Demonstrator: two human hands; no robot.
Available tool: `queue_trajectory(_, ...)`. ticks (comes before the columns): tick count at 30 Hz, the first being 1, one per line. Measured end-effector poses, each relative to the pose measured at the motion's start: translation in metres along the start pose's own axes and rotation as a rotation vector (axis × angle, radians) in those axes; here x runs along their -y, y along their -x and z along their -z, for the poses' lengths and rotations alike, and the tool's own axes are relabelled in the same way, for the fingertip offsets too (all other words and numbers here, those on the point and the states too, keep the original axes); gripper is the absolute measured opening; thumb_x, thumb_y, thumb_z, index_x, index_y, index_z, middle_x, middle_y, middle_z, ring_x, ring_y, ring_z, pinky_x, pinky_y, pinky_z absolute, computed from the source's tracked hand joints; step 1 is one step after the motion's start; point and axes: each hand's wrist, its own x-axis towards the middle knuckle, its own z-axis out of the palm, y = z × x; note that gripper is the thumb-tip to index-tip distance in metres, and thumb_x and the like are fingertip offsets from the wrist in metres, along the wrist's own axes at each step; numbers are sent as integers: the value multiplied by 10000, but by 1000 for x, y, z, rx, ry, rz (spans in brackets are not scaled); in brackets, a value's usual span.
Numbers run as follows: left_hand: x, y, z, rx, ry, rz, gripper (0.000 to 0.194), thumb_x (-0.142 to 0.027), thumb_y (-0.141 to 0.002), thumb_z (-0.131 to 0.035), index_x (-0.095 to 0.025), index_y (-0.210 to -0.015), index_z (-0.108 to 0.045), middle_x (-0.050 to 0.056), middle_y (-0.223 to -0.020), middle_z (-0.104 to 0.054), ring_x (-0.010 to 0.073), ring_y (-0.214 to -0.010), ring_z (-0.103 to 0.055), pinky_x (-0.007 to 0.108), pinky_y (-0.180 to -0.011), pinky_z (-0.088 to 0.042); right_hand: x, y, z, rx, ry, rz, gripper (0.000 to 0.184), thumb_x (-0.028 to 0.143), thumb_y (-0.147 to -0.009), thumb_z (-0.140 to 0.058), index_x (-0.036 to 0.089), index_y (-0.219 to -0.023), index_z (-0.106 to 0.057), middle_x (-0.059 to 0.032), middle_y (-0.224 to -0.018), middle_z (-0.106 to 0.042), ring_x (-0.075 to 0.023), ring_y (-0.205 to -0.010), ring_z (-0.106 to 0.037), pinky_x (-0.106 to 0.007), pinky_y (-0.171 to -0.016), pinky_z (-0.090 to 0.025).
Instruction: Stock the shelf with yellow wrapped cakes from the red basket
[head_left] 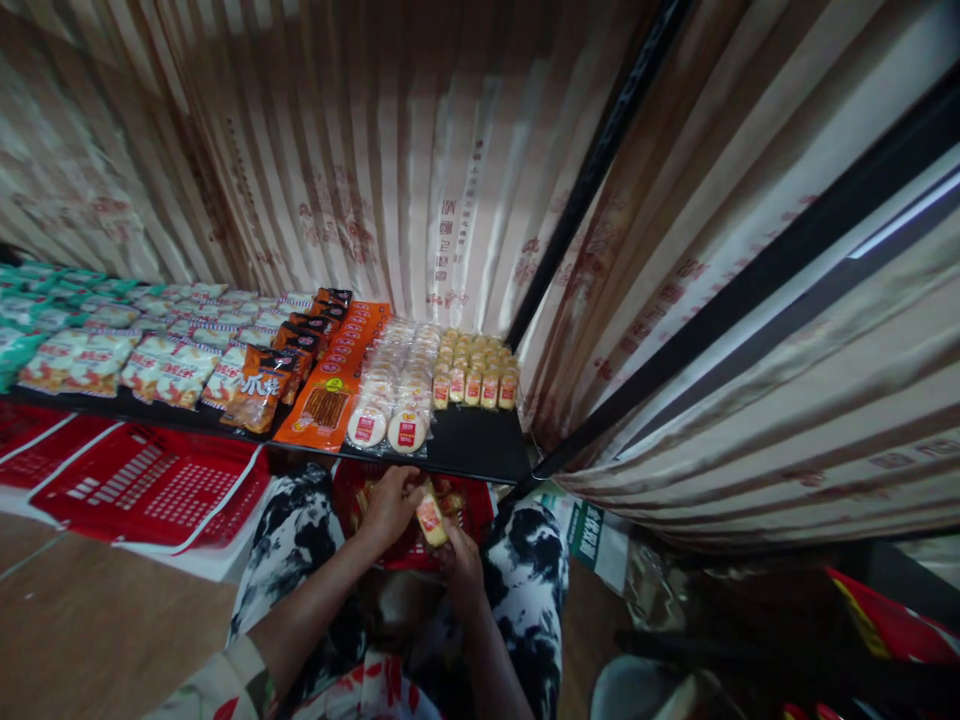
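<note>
Between my two hands is a small wrapped snack cake (430,517), yellow with a red label, held over a red basket (480,508). My left hand (390,508) pinches its upper end, fingers closed. The lower right end is gripped by my right hand (463,565). More wrapped pieces lie in the basket, partly hidden by my hands. Just beyond, rows of matching yellow snack cakes (474,365) stand on a black shelf (480,440). Beside them are stacked round wrapped crackers (407,430).
Farther left on the shelf lie an orange snack bag (319,410), brown packets (260,388), white packets (169,370) and green packets (22,340). Red baskets (150,490) sit below. Behind hangs a pleated curtain (360,150); black poles (577,200) slant at the right.
</note>
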Motion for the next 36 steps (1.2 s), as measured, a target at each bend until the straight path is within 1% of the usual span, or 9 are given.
queue_trajectory(3, -11, 2, -1, -37, 17, -7, 264, -115, -664, -657, -196, -916, -650, 48, -904, -618, 181, -820, -570, 284, -805, -425, 2, 0, 2, -5, 3, -19, 435, 560, -826, -417, 252, -979, -684, -72, -889, -674, -222, -831, -637, -297, -661, -521)
queue_trajectory(7, -17, 4, -6, -40, -4, -10, 261, -102, -673, -620, -183, -921, -636, 58, -937, -616, 186, -845, -590, 300, -797, -460, 6, -2, -5, -37, -134, -75, 482, 581, -816, -436, 233, -1067, -654, -71, -852, -674, -203, -726, -635, -295, -604, -516)
queue_trajectory(12, -11, 7, -17, 39, -100, -122, 306, -126, -761, -501, -162, -1057, -568, 76, -1015, -591, 177, -922, -596, 331, -809, -496, 15, -6, -9, -92, -388, -97, 557, 592, -661, -641, 187, -1044, -647, -57, -812, -677, -167, -607, -600, -259, -513, -481)
queue_trajectory(16, -6, 9, -27, 50, -157, -121, 441, -148, -777, -483, -158, -1217, -477, 91, -1124, -578, 171, -1024, -578, 342, -910, -463, 25, -8, -1, -147, -439, -112, 510, 527, -652, -683, 177, -1021, -642, -57, -833, -685, -156, -629, -606, -246, -538, -489)
queue_trajectory(20, -8, 13, -34, 46, -173, -140, 465, -175, -789, -468, -136, -1251, -446, 114, -1173, -564, 181, -1066, -566, 349, -935, -452, 36, -15, 9, -224, -419, -74, 519, 530, -630, -694, 161, -990, -637, -88, -893, -696, -192, -755, -643, -277, -664, -522)
queue_trajectory(25, -22, 13, -38, 47, -181, -240, 343, -223, -840, -421, -156, -1165, -506, 105, -1106, -594, 184, -1016, -589, 358, -906, -472, 50, -33, 20, -209, -399, -8, 533, 540, -650, -678, 151, -1011, -627, -101, -927, -693, -215, -833, -654, -313, -753, -527)
queue_trajectory(28, -28, 10, -40, 45, -212, -294, 347, -206, -851, -388, -157, -1176, -500, 107, -1137, -584, 190, -1065, -562, 382, -947, -450, 56, -44, 27, -216, -348, 41, 502, 532, -680, -651, 153, -1009, -629, -97, -946, -676, -211, -834, -650, -317, -760, -528)
queue_trajectory(32, -27, 1, -47, 31, -316, -323, 405, -160, -831, -359, -118, -1213, -488, 125, -1213, -554, 211, -1158, -493, 428, -1022, -389, 62, -57, 36, -241, -175, 96, 421, 497, -739, -602, 174, -1007, -643, -82, -968, -623, -181, -771, -641, -298, -722, -529)
queue_trajectory(36, -22, -10, -55, 33, -440, -327, 507, -105, -771, -358, -72, -1268, -456, 142, -1317, -493, 246, -1304, -348, 475, -1090, -299, 65, -70, 43, -270, -40, 163, 372, 466, -784, -549, 190, -1007, -659, -63, -922, -599, -172, -762, -638, -281, -708, -522)
